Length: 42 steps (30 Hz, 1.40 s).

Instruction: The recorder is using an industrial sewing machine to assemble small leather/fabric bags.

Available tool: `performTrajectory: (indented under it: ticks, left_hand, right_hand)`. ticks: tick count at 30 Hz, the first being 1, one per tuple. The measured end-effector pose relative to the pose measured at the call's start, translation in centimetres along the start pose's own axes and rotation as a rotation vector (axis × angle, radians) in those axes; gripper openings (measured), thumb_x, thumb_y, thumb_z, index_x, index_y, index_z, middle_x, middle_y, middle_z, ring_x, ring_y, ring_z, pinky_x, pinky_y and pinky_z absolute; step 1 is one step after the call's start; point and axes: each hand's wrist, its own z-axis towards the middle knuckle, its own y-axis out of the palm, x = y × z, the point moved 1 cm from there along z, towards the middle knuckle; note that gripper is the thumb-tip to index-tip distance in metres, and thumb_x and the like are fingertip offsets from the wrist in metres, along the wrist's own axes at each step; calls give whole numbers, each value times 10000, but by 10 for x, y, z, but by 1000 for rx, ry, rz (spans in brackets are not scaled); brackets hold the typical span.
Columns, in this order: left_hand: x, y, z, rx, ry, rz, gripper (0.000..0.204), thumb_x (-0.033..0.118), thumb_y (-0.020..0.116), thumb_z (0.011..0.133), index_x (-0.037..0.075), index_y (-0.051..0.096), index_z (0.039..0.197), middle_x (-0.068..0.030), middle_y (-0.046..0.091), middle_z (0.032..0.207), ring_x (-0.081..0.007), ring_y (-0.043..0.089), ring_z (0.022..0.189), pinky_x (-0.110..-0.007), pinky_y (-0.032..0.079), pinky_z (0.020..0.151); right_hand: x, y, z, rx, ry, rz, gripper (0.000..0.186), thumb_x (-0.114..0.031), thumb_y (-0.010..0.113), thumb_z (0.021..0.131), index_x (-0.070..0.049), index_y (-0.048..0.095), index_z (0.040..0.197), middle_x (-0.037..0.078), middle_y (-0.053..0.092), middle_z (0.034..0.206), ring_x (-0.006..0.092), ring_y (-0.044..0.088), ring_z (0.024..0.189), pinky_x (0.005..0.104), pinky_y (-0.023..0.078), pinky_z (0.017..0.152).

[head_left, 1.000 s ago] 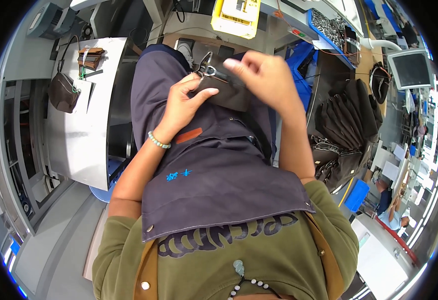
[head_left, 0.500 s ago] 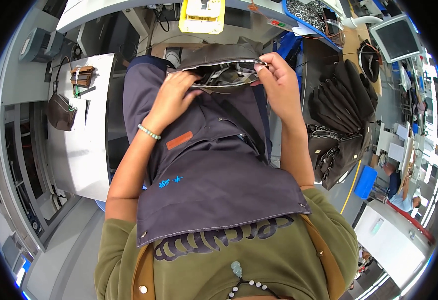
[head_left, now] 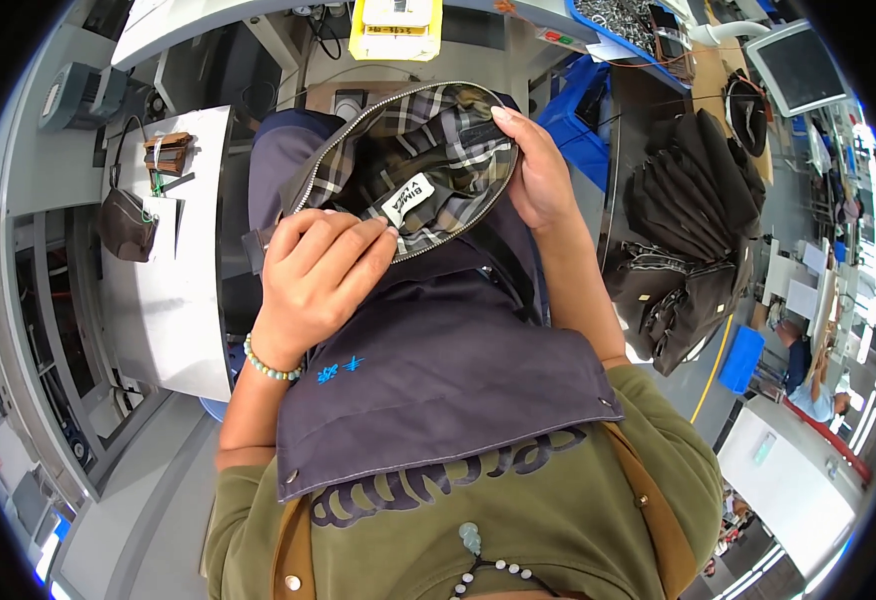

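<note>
One bag [head_left: 408,160] gapes wider than half a second ago, showing one white label [head_left: 407,200], over the lap's [head_left: 272,172] far edge. Two hands grip it: the left hand's [head_left: 320,275] fingers curled closed on the near-left rim, the right hand [head_left: 541,172] clasping the right.

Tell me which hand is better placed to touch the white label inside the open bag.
Probably the left hand: its curled fingers end close beside the white label, while the right hand holds the bag farther off, at its right rim.
</note>
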Motion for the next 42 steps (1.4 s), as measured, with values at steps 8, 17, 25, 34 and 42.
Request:
performTrajectory:
  ticks: [8,17,25,34,42]
  left_hand:
    - [2,1,-1,2,-23,-15,227,90,741,717,71,723,943,-1,698,955,-162,658,868,-329,510,791]
    - [-1,6,-5,-44,-85,-97,238,74,725,727,70,724,965,-6,714,968,-197,670,890,-356,501,823]
    - [-4,16,-16,-81,-97,-117,275,86,720,707,68,702,981,-16,680,984,-196,654,944,-368,511,866]
    - [-15,12,-32,-80,-221,-17,479,167,789,731,81,679,1189,-65,655,1263,-254,589,1218,-430,431,1044]
    - [-56,34,-91,-159,-664,-180,1079,193,931,637,24,367,1540,-146,457,1546,-357,430,1418,-461,347,1173]
  right_hand:
    - [6,0,4,3,37,41,297,-220,563,1040,8,669,1199,49,728,1093,121,671,956,277,519,893]
    - [11,4,4,3,42,16,305,-238,549,1052,2,673,1192,55,729,1099,117,672,969,272,512,903]
    - [16,13,3,-33,-8,-77,359,-261,511,1074,24,653,1238,77,698,1203,121,629,1081,271,462,985]
    - [35,6,11,45,14,-57,368,-291,488,1089,9,670,1199,45,707,1140,111,622,1024,259,463,927]
    - [40,9,13,24,58,-232,364,-357,458,1096,-77,668,998,-46,601,848,59,465,734,237,364,667]
